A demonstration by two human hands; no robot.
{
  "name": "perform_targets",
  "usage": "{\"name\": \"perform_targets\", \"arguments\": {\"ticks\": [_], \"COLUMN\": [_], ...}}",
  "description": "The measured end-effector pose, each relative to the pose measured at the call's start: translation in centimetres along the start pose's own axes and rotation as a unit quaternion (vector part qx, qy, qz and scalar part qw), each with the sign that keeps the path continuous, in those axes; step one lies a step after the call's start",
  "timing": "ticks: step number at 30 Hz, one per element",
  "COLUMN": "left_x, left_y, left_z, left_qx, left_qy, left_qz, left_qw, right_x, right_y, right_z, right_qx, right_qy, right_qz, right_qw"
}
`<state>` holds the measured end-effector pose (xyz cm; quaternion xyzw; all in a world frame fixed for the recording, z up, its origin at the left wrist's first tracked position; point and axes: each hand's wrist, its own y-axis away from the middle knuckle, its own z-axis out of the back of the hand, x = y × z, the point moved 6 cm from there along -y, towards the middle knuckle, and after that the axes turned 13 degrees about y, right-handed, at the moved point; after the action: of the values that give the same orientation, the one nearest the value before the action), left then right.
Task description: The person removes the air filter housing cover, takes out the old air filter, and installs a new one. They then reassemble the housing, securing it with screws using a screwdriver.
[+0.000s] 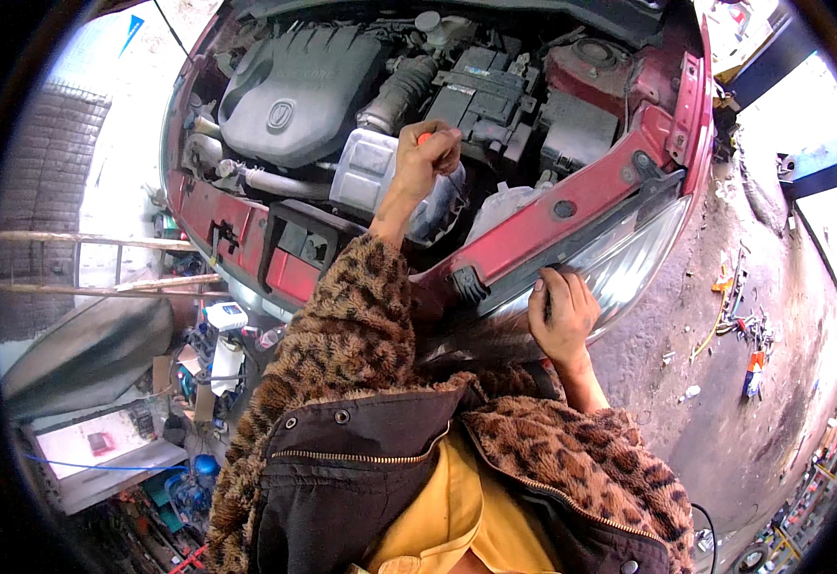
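My left hand (423, 167) is closed in a fist above the engine bay. An orange-red end (425, 139) of something pokes out at the top of the fist, perhaps a tool handle; the remainder is hidden by the fingers. Below and beside this fist lies a grey air filter housing (353, 177), with the black battery (480, 96) just beyond. My right hand (565, 311) rests on the upper edge of the headlight (629, 258), fingers bent and apart, holding nothing I can see. The red front crossmember (543, 215) runs between my two hands.
A grey engine cover (299, 91) fills the bay's left side. Wooden rails (102, 237) and clutter (222, 359) stand at left. On the floor at right lie scattered tools (751, 335), near a blue lift post (825, 172).
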<state>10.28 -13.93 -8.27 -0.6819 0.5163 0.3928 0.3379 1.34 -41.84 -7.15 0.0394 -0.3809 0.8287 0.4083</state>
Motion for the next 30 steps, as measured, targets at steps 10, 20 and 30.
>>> {"name": "perform_targets", "arguments": {"ticks": [10,20,30], "left_x": [-3.2,-19.6,-15.3], "left_y": [2.5,6.3,7.0], "left_z": [2.8,12.3,23.5], "left_qx": [-0.075,-0.210,-0.331], "left_qy": [0.080,-0.004,-0.050], "left_qz": [-0.071,-0.260,-0.190], "left_qw": [0.991,0.942,0.923], "right_x": [-0.2,0.2,-0.3], "right_y": [-0.1,0.2,1.7], "right_z": [0.4,-0.6,-2.3], "right_qx": [-0.018,0.014,0.029], "right_qy": [0.008,0.014,0.126], "right_qz": [0.004,-0.007,-0.017], "right_qw": [1.000,1.000,0.992]}}
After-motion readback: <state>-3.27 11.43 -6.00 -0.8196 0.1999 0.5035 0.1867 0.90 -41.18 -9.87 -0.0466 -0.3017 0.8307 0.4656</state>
